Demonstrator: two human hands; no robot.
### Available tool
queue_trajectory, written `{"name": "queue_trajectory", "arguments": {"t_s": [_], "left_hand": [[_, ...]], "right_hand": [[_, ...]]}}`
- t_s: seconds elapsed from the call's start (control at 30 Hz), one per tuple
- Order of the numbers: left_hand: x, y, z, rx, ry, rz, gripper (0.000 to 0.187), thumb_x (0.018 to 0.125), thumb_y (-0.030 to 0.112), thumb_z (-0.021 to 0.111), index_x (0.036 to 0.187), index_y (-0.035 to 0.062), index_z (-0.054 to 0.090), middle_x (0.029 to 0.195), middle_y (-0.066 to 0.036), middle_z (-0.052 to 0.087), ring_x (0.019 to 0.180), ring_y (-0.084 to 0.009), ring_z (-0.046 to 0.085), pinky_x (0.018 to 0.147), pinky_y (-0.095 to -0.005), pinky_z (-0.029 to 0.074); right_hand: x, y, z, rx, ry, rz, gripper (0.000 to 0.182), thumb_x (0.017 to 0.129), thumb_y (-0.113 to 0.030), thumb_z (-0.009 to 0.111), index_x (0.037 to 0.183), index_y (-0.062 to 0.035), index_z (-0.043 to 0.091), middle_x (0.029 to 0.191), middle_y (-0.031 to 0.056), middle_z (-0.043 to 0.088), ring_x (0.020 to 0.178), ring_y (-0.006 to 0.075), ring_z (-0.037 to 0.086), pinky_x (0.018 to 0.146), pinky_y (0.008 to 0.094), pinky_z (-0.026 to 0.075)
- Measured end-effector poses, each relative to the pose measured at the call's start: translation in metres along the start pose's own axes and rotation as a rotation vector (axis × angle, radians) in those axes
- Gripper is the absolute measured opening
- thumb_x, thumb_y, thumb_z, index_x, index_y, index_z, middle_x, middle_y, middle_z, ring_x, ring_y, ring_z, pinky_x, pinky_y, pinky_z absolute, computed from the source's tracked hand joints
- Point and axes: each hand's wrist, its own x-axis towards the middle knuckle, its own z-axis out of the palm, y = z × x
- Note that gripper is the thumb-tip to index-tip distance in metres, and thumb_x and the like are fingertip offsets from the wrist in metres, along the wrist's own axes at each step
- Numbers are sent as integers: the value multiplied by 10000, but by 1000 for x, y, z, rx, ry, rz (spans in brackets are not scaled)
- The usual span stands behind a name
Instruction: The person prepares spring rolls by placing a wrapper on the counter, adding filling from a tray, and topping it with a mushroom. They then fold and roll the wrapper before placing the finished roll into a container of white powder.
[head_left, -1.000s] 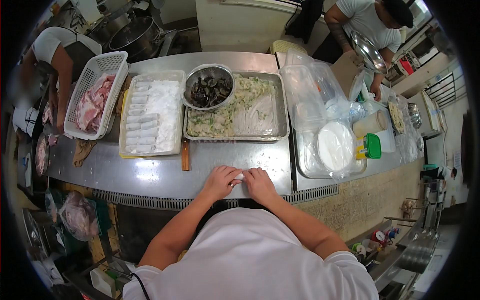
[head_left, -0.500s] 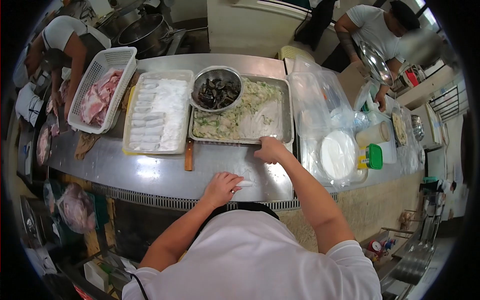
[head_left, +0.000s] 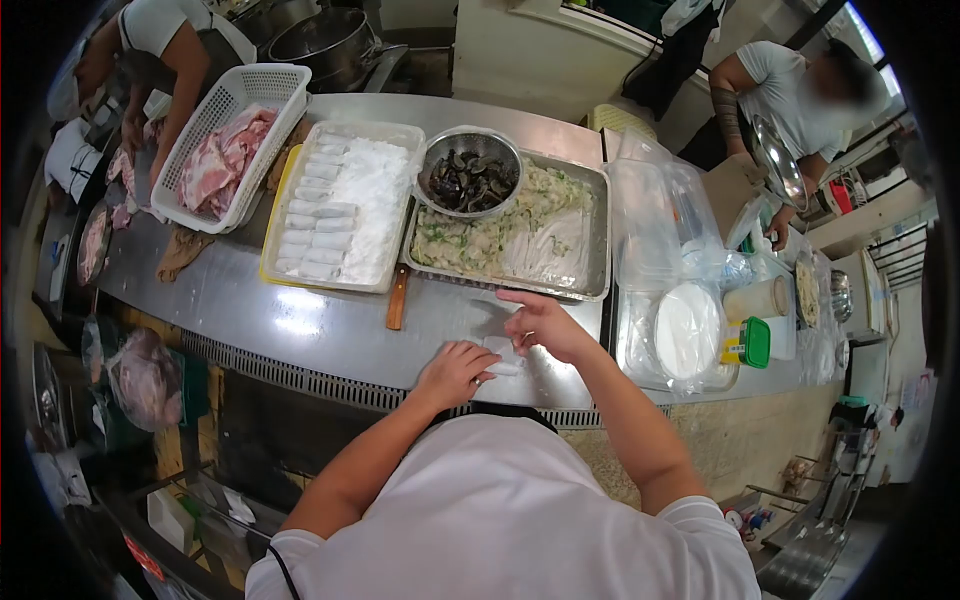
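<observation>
A small white wrapper [head_left: 503, 352], looking like a thin sheet partly folded, lies on the steel table near its front edge. My left hand [head_left: 455, 375] rests at the wrapper's left end, fingers curled over it. Just right of it hovers my right hand [head_left: 545, 328], index finger stretched out to the left and the other fingers bent. Beyond the hands, a metal tray [head_left: 607, 235] holds a pale filling [head_left: 450, 240] with green bits. White rolls [head_left: 318, 240] lie in rows with white powder in a plastic tub [head_left: 400, 235] to the left.
A metal strainer bowl [head_left: 519, 165] of dark pieces sits on the tray's corner. A wooden handle [head_left: 397, 300] sticks out beside the tub. Raw meat fills a white basket [head_left: 295, 100]. At right are plastic bags and a green-lidded tub [head_left: 756, 343]. Two other people work nearby.
My right hand has moved from the metal tray's front edge toward me, down to the wrapper. My left hand stays by the wrapper. The whole view has shifted slightly.
</observation>
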Motion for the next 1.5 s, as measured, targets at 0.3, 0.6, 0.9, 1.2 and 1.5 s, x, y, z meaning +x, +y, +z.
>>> {"name": "queue_trajectory", "arguments": {"t_s": [0.3, 0.6, 0.9, 1.2, 1.5], "left_hand": [[0, -3, 4, 32, 14, 15, 353, 915, 246, 835, 1253, 160, 777, 1189, -17, 749, 1133, -279, 671, 966, -434, 510], [3, 2, 3, 23, 22, 8, 338, 919, 229, 833, 1244, 154, 777, 1149, -33, 733, 1109, -284, 672, 968, -433, 514], [12, -1, 3, 53, -2, -24, 337, 943, 226, 806, 1265, 135, 762, 1241, -81, 688, 1159, -317, 647, 1003, -463, 507], [25, -16, 5, 85, 65, 16, 334, 962, 231, 782, 1285, 155, 747, 1271, -99, 671, 1215, -340, 628, 1024, -494, 493], [33, -12, -7, 138, 99, -92, 446, 978, 222, 750, 1381, 48, 671, 1364, -148, 654, 1292, -373, 592, 1105, -512, 454]], "right_hand": [[-28, 59, 9, -1933, 117, -518, 822, 995, -199, 701, 1733, -358, 376, 1801, 181, 278, 1613, 473, 334, 1268, 671, 336], [-63, 65, -3, -1912, 183, -463, 711, 987, -185, 677, 1665, -158, 465, 1769, 200, 319, 1589, 497, 359, 1274, 685, 323], [-43, 107, 47, -1215, 398, -733, 364, 874, -90, 778, 1219, -55, 669, 1179, 135, 656, 1122, 355, 622, 1015, 496, 502], [-24, 102, 34, -1310, 540, -652, 327, 944, -164, 730, 1244, -36, 710, 1215, 139, 674, 1161, 358, 620, 1062, 518, 476], [-23, 87, 48, -1313, 554, -593, 521, 922, -181, 769, 1403, -24, 643, 1315, 179, 651, 1226, 369, 608, 1096, 505, 466]]}}
